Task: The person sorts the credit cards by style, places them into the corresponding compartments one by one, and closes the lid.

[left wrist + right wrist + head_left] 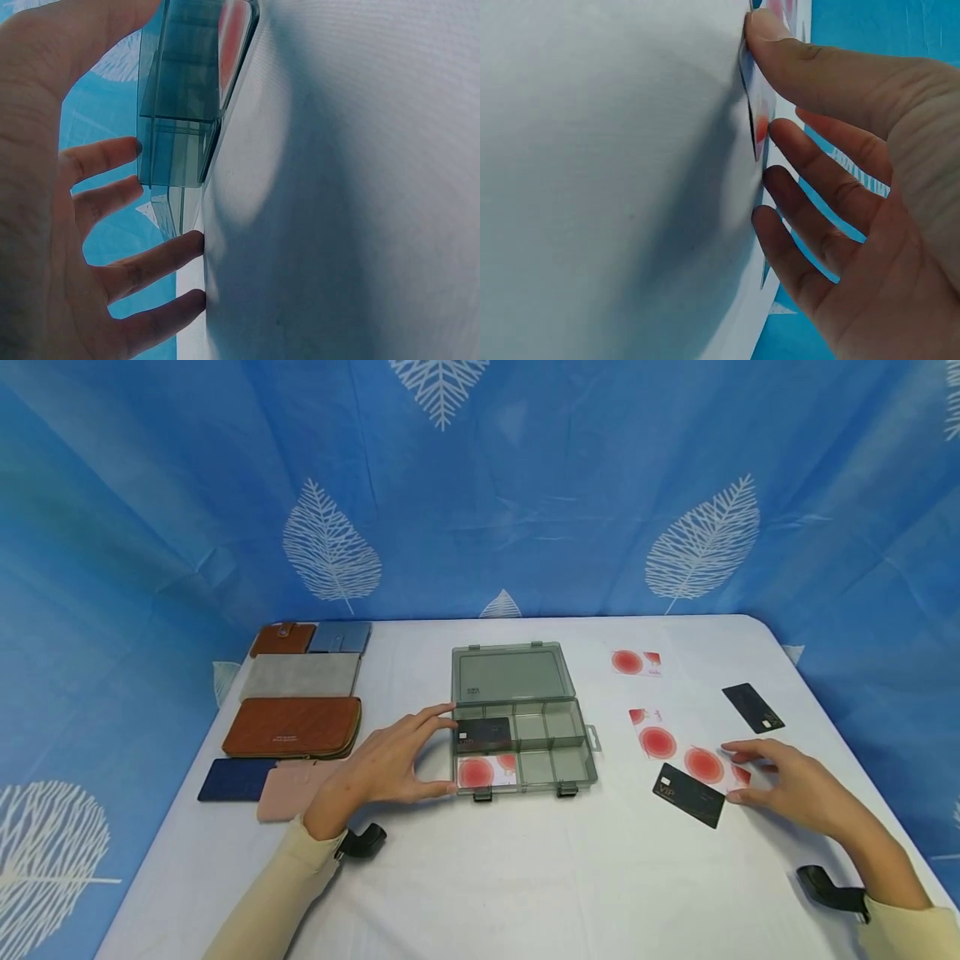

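Two hands share the work: the left hand [382, 768], fingers spread wide, steadies the open organizer box [522, 745] mid-table, while the right hand [787, 781] pinches a red-dotted card [708, 766] lying right of it. Lifting by the edge seems wise.

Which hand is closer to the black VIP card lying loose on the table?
Right. The right hand sits just right of the VIP card, touching the white-and-red card beside it. The left hand is far off at the organizer box's left end.
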Demonstrator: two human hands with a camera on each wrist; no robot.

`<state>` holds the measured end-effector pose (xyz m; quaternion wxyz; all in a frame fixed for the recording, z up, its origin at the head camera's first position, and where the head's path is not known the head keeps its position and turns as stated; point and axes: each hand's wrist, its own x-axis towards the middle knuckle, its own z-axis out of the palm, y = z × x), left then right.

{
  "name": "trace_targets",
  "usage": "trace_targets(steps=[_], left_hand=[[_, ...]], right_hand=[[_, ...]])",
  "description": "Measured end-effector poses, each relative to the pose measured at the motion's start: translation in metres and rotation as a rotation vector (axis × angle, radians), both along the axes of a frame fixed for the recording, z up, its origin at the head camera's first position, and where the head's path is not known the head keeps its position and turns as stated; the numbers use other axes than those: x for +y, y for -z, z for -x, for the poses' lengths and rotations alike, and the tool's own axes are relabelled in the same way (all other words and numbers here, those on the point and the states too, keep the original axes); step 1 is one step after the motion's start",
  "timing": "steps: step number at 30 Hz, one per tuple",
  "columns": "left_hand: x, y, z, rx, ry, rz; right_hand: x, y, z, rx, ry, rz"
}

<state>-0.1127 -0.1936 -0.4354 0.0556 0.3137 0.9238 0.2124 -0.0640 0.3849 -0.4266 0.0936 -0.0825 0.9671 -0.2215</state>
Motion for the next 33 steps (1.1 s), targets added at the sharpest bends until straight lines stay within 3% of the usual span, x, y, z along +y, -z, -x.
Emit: trace_targets(steps=[8,17,33], left_hand=[[0.001,-0.001,0.000,0.007,-0.003,0.003],[0.001,-0.002,0.000,0.004,0.001,-0.002],[0.001,0.001,-0.001,0.000,-0.011,0.004]], right_hand=[[0.002,0.004,-0.001,0.037,0.039,-0.016],[0.003,0.007,0.000,0.055,0.026,0.006],[-0.002,0.009,-0.005,0.197,0.073,0.039]])
